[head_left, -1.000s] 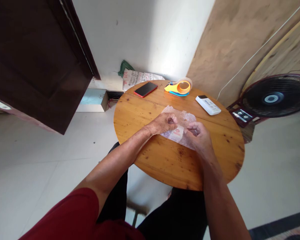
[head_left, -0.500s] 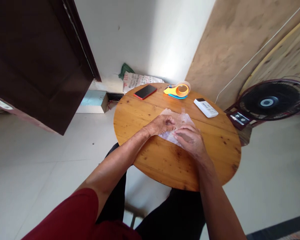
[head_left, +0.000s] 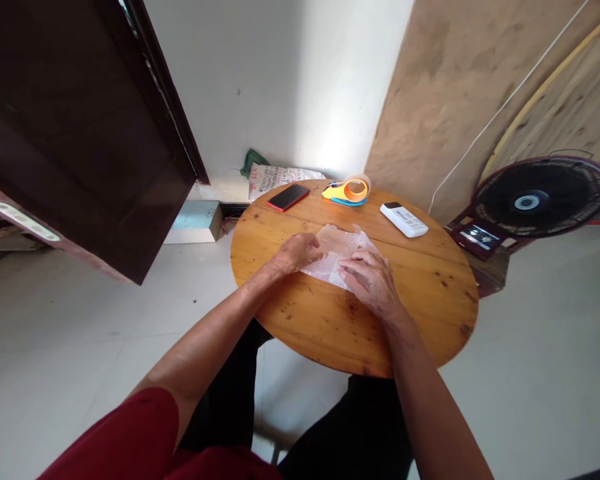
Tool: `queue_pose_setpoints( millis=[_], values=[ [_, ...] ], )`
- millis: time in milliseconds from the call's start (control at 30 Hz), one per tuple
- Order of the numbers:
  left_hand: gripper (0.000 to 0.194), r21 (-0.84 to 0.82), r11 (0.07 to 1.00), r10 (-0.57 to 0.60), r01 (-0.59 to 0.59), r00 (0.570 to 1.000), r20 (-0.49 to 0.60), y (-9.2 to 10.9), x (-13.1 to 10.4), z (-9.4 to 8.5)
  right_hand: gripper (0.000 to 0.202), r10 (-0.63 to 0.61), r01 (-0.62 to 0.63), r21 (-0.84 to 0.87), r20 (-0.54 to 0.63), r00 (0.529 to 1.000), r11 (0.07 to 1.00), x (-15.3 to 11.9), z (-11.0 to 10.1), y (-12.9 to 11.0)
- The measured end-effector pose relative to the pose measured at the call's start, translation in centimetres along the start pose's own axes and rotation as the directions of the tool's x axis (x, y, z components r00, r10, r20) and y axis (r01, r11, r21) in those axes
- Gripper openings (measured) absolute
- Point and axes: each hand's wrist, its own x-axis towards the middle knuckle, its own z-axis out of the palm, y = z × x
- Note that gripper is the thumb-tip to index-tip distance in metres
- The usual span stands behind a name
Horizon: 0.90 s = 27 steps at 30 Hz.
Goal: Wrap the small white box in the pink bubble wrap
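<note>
A crumpled, translucent sheet of bubble wrap (head_left: 337, 239) lies on the round wooden table (head_left: 420, 293) in front of me. My left hand (head_left: 299, 252) is at the sheet's left side, its fingers curled in and its fingertips at the wrap. From the right, my right hand (head_left: 373, 279) reaches over the lower right part of the sheet, thumb and fingers brought together at its surface. Both hands cover some of the wrap, and whatever may lie under or inside it cannot be made out.
Along the table's far side lie a phone with a red edge (head_left: 289, 197), a yellow tape dispenser (head_left: 350, 191) and a white device with a dark end (head_left: 405, 220). A black fan (head_left: 535, 200) stands at the right. A dark door (head_left: 80, 127) is at the left.
My left hand has moved left, away from my right hand, toward the wrap's left edge. The right hand stays on the wrap. The whole view has shifted slightly.
</note>
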Motion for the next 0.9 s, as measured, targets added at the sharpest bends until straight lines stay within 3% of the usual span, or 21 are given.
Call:
queue_pose_setpoints(
  millis=[67, 167, 400, 600, 733, 900],
  values=[
    [0.047, 0.098, 0.995, -0.022, 0.025, 0.999, -0.033, -0.4, -0.6, -0.6, 0.022, 0.008, -0.008, -0.020, 0.018, 1.000, 1.000, 0.0, -0.1, -0.2],
    [0.057, 0.177, 0.981, -0.082, 0.076, 0.996, 0.028, -0.7, -1.5, -1.6, 0.022, 0.019, -0.018, -0.035, 0.039, 0.999, 0.999, 0.0, -0.2, -0.4],
    [0.056, 0.268, 0.953, -0.165, 0.145, 0.985, 0.057, -0.2, -1.1, -1.2, 0.022, 0.037, -0.036, -0.052, 0.036, 0.999, 0.998, 0.0, -0.3, -0.6],
    [0.023, 0.052, 0.985, -0.167, 0.163, 0.982, 0.093, -0.5, -0.5, -0.4, 0.021, 0.033, -0.031, -0.063, 0.036, 0.999, 0.998, 0.0, -0.5, -0.9],
    [0.016, -0.168, 0.968, -0.172, 0.184, 0.982, 0.083, 0.3, -0.6, 0.1, 0.021, 0.036, -0.032, -0.096, 0.045, 0.998, 0.995, 0.0, -0.5, -0.9],
    [0.013, -0.068, 0.993, -0.100, 0.098, 0.994, -0.035, 2.9, -0.6, 0.5, 0.022, 0.022, -0.016, -0.110, 0.054, 0.998, 0.994, 0.0, -0.6, -1.0]
  ],
)
